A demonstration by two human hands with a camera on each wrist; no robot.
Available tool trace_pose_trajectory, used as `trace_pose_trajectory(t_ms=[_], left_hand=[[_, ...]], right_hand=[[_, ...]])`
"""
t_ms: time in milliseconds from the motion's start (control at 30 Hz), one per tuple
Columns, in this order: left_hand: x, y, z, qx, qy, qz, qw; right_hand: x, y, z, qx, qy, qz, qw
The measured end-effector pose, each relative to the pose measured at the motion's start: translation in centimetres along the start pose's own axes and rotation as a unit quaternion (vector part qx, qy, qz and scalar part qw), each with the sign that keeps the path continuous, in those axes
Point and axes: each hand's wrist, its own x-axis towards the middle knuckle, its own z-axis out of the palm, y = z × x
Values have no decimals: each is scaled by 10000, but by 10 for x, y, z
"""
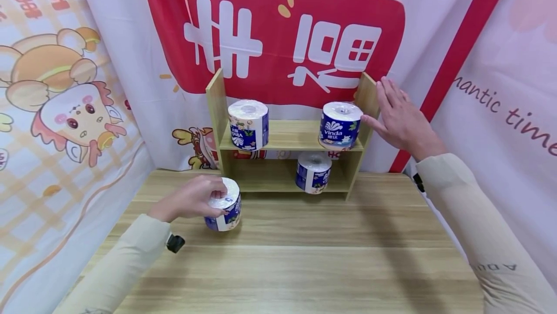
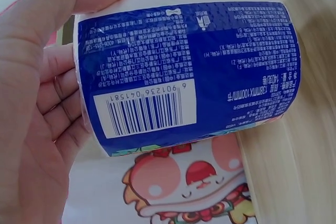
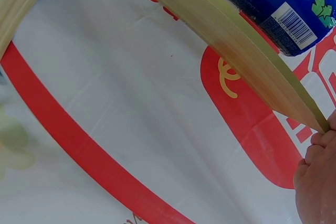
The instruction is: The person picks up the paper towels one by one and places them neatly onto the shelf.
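My left hand [image 1: 191,200] grips a wrapped toilet paper roll [image 1: 228,210] from above, in front of the left end of a small wooden shelf [image 1: 287,133]. In the left wrist view, the thumb lies along the roll's [image 2: 236,77] blue wrapper near a barcode, with fingers at its end. At the shelf's right side panel, my right hand [image 1: 402,118] touches the upper edge with straight fingers. Beside its thumb stands one roll [image 1: 339,128] on the upper board. Another roll [image 1: 249,125] stands at that board's left, and one more [image 1: 313,174] sits on the lower level.
The shelf stands at the back of a wooden table [image 1: 283,265]. Behind it hangs a printed cloth [image 1: 278,38] with a red panel and white characters. More printed cloth closes in the left [image 1: 56,111] and right [image 1: 500,87] sides.
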Motion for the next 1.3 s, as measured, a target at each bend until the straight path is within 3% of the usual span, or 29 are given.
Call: trace_pose_trajectory(t_ms=[233,433,867,1300], left_hand=[[10,14,1,-65,-57,191,9998],[17,21,5,-144,-195,161,9996],[34,29,15,-126,-228,160,9995],[54,33,26,-141,-157,392,9990]], right_hand=[[-1,1,0,13,-37,23,10000],[-2,1,0,3,-49,42,10000],[-2,3,1,-14,-46,58,10000],[0,2,1,2,-57,58,10000]])
